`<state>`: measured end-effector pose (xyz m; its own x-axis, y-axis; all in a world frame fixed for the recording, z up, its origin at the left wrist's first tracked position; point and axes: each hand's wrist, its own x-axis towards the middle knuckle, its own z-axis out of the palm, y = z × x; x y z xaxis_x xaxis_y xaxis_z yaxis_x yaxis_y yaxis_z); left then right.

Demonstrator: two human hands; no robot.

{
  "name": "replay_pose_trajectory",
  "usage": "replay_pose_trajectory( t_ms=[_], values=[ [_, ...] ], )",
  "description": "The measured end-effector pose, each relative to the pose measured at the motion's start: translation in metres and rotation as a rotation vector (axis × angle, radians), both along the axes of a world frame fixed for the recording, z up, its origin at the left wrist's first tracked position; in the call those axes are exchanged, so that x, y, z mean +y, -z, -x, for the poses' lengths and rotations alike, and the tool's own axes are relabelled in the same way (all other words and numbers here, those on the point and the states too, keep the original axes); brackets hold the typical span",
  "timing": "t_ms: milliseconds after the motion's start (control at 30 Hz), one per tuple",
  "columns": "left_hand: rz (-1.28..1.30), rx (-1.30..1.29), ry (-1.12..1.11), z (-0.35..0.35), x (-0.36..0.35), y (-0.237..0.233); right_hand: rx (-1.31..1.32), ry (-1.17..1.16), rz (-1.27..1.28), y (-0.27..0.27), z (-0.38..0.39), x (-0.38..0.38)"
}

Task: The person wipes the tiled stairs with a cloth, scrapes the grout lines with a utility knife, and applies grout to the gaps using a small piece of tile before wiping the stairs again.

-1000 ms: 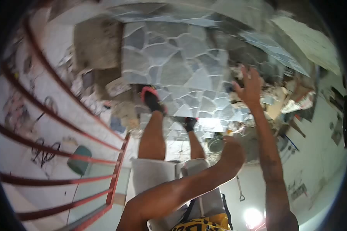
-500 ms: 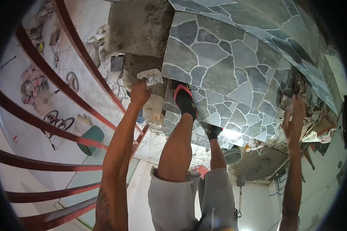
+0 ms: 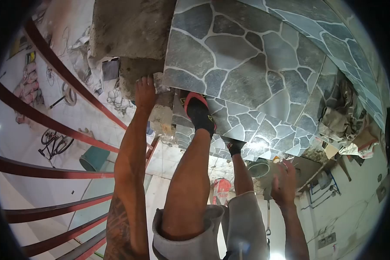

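My left hand (image 3: 145, 93) lies palm down at the bare concrete step edge, fingers stretched forward. Right beside its fingertips is a pale, rough flat piece (image 3: 161, 83), partly covered by the hand. To its right begins the stair tile (image 3: 238, 56) with a grey stone pattern and white joints. My right hand (image 3: 284, 182) hangs in the air on the right, fingers spread and holding nothing. Behind it, lower down, a bucket (image 3: 258, 168) shows near the foot of the tiled steps. My foot in a pink-edged shoe (image 3: 196, 106) stands on a tiled step.
Red metal railing bars (image 3: 73, 132) curve along the left. Beyond them on the floor below are a bicycle (image 3: 56, 143) and a green bin (image 3: 94, 158). A crumpled cloth (image 3: 338, 121) lies by the right wall. A red and white bag (image 3: 221, 190) stands below.
My right hand has moved left and down from beside the cloth. My left hand has shifted slightly left, its fingers now laid flat beside the pale piece. The view has moved closer to the tiles.
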<state>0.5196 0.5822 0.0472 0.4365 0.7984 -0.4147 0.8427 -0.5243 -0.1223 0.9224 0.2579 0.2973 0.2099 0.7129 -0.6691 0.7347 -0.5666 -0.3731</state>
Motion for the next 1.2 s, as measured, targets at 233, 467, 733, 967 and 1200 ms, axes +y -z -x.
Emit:
replay_pose_trajectory(
  t_ms=[233, 467, 733, 967, 1200],
  values=[
    [0.061, 0.205, 0.058, -0.006, 0.015, 0.006, 0.029, 0.013, -0.052, 0.006, 0.01, 0.002],
    [0.189, -0.114, -0.04, 0.024, 0.001, -0.037, 0.153, 0.137, -0.065, -0.002, 0.027, 0.01],
    [0.456, -0.626, -0.614, -0.053, -0.041, -0.23, 0.502, -0.056, -0.41, -0.043, 0.093, 0.108],
    [0.621, -0.811, -0.792, -0.147, -0.07, -0.328, 0.238, -0.124, -0.611, -0.05, 0.134, 0.133],
    [0.862, -1.009, -0.825, -0.246, -0.12, -0.345, 0.389, 0.58, -0.466, -0.048, 0.042, 0.084]
  ],
)
